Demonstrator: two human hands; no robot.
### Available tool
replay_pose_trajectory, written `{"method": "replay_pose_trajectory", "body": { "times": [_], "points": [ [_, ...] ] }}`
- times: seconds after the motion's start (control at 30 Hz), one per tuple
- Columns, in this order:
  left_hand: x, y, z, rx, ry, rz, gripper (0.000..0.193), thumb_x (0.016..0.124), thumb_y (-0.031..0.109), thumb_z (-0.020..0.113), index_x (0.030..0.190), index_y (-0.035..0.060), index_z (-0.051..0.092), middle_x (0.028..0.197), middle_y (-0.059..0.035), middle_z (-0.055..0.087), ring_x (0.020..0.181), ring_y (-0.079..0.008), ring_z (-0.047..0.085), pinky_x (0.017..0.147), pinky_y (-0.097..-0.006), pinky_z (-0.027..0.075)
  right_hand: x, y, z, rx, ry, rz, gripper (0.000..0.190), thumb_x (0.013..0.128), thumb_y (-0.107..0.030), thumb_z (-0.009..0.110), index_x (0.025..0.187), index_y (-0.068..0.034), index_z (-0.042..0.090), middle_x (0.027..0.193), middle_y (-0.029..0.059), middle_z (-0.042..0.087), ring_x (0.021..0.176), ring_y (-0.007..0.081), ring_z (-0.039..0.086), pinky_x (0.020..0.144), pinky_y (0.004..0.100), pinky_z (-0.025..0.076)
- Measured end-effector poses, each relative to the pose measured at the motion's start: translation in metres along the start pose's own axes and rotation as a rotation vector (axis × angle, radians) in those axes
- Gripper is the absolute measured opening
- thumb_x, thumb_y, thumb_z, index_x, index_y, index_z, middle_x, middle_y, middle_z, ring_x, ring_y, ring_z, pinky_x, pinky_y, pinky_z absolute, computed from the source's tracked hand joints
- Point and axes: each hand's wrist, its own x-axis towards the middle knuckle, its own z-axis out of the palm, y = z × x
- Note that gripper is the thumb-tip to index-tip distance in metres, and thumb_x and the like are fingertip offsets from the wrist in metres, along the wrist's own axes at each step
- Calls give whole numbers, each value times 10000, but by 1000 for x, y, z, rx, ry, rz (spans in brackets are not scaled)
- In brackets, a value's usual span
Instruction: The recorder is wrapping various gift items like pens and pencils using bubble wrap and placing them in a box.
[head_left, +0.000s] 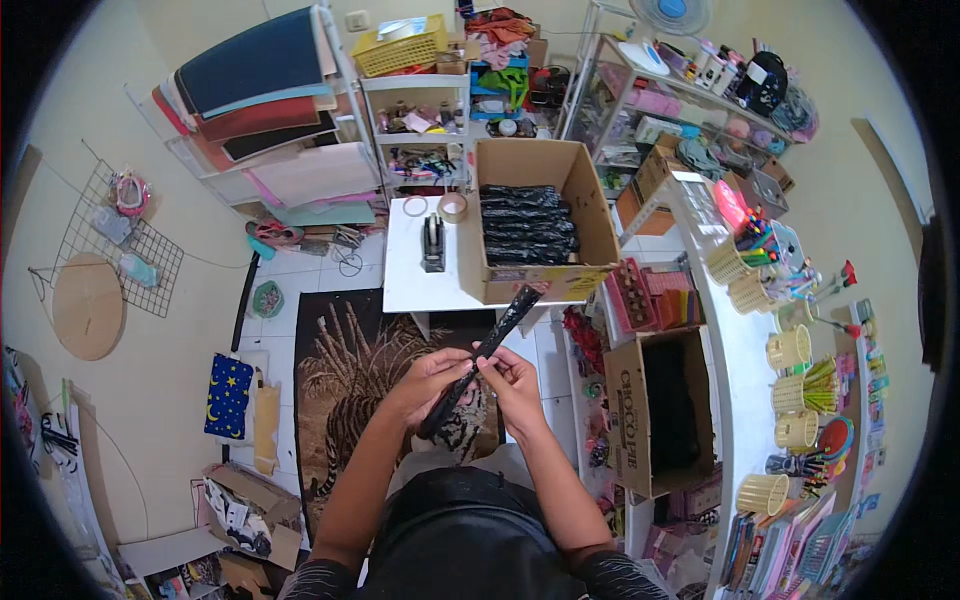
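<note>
A long, narrow bundle wrapped in shiny black plastic is held at a slant over my lap, its upper end near the front of a cardboard box. My left hand grips its middle and lower part. Just right of it, my right hand pinches the bundle at its middle, the fingertips of both hands close together. Ahead, the open cardboard box holds several similar black bundles lying side by side. A black tape dispenser and rolls of tape are on the white table, left of the box.
Right of me, another open cardboard box has dark contents. Beyond it runs a long white shelf with baskets of pens and craft supplies. A tiger-patterned rug covers floor below. Opened cartons stand at lower left.
</note>
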Motion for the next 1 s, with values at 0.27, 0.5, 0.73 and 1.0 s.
{"method": "replay_pose_trajectory", "body": {
  "times": [0.27, 0.5, 0.73, 1.0],
  "points": [
    [10, 9, -109, -163, -90, -71, 247, 1125, 165, 693, 1330, 30, 724, 1105, -48, 763, 992, -152, 762, 874, -339, 667, 56, 38, 59, -160, -110, 147, 308, 1080, -115, 745, 1375, -32, 766, 1027, -31, 729, 1047, 86, 652, 997, 279, 500],
    [66, 26, -139, -219, 123, -83, 262, 1124, 177, 697, 1304, -4, 758, 1080, -74, 782, 954, -162, 769, 873, -327, 666, 139, 84, 50, -263, -69, 134, 292, 1058, -141, 786, 1328, -31, 790, 1109, -5, 763, 1051, 89, 666, 945, 272, 513],
    [159, 33, -169, -322, 403, 60, 356, 1103, 244, 744, 1368, 7, 737, 1147, -74, 787, 1048, -171, 752, 890, -352, 643, 254, 131, 9, -368, 164, 160, 223, 1068, -152, 744, 1229, -16, 814, 1094, 14, 787, 973, 85, 654, 907, 272, 517],
    [236, 49, -198, -269, 567, -9, 368, 1081, 253, 780, 1350, 3, 759, 1157, -57, 809, 982, -119, 750, 835, -298, 617, 365, 185, -5, -878, 272, -81, 300, 985, -218, 853, 1179, 9, 820, 1001, 149, 747, 849, 229, 765, 785, 355, 603]
  ]
}}
